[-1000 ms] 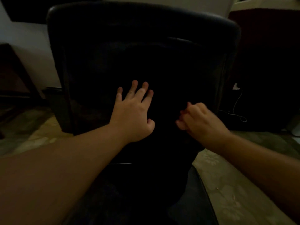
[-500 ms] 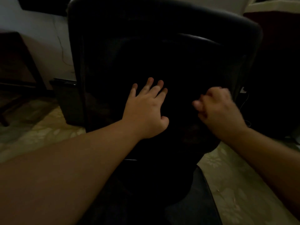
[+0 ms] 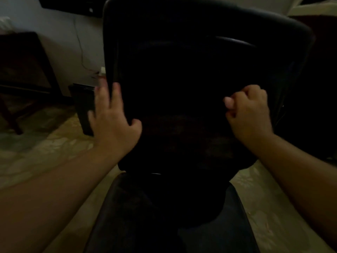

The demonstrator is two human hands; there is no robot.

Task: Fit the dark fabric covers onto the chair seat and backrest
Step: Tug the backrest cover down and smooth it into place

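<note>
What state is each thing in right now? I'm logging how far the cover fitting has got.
Backrest: upright, dark all over; too dim to tell cover from chair.
Seat: dark, partly in view, nothing seen on it.
Left hand: fingers straight, at the backrest's left edge, blurred.
Right hand: fingers curled at the backrest's right side; whether it pinches fabric cannot be told.

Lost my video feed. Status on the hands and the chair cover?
Left hand open, fingers at the backrest's left edge. Right hand pinching dark cover near the right edge. Nothing in the way.
</note>
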